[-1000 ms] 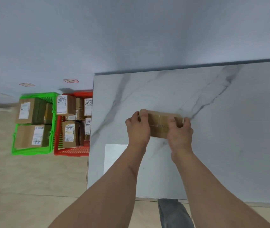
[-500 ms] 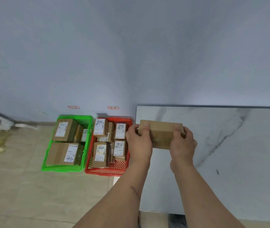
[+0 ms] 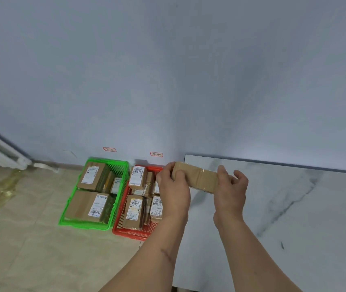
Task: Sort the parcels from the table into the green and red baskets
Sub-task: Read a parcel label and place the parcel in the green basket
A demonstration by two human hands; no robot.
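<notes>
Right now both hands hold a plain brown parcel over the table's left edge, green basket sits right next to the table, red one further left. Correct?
Not quite: the baskets are swapped. In the head view the red basket sits next to the table, and the green basket is further left. The rest stands: left hand and right hand hold the plain brown parcel over the table's left edge.

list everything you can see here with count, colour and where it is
held parcel: 1, brown, taped, gripped above the table's left edge
green basket: 1, on the floor by the wall, holding brown labelled parcels
red basket: 1, on the floor between green basket and table, packed with brown labelled parcels
table: 1, white marble look, right
wall tags: 2, red-edged, above the baskets
left hand: 1, grips the parcel's left end
right hand: 1, holds the parcel's right end
</notes>
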